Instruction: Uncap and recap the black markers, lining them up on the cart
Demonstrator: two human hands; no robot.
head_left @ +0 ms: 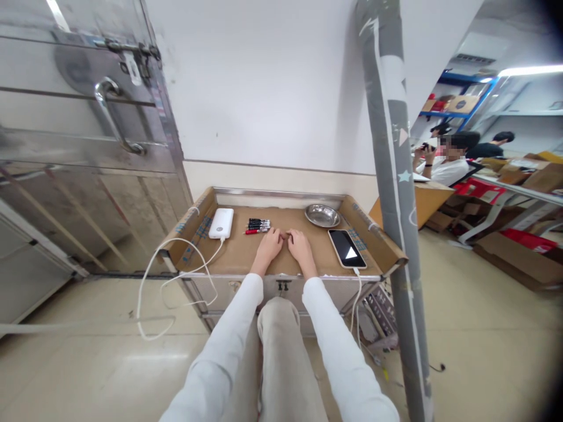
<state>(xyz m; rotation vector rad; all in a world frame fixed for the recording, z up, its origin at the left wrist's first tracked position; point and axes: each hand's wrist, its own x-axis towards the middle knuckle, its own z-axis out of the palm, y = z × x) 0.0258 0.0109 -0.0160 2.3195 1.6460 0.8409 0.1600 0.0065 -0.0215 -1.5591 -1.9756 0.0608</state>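
My left hand [270,242] rests on the brown cardboard tabletop [241,258], its fingers curled in and nothing visible in them. Beside it, my right hand [299,244] lies in a similar loose curl, also without any visible object. A small gap separates the two hands. Several black pens [258,223] and a red pen [255,231] lie just beyond my left hand. The white power bank [221,223] is farther left with a cable plugged in. To the right of my right hand are a phone [346,248] on a cable and a round metal dish [322,215].
Raised cardboard sides [373,234] border the tabletop. A grey wrapped pole [396,176] stands close on the right, and a metal door [83,117] is at the left. White cable loops [141,293] hang off the left side. People sit at the far right.
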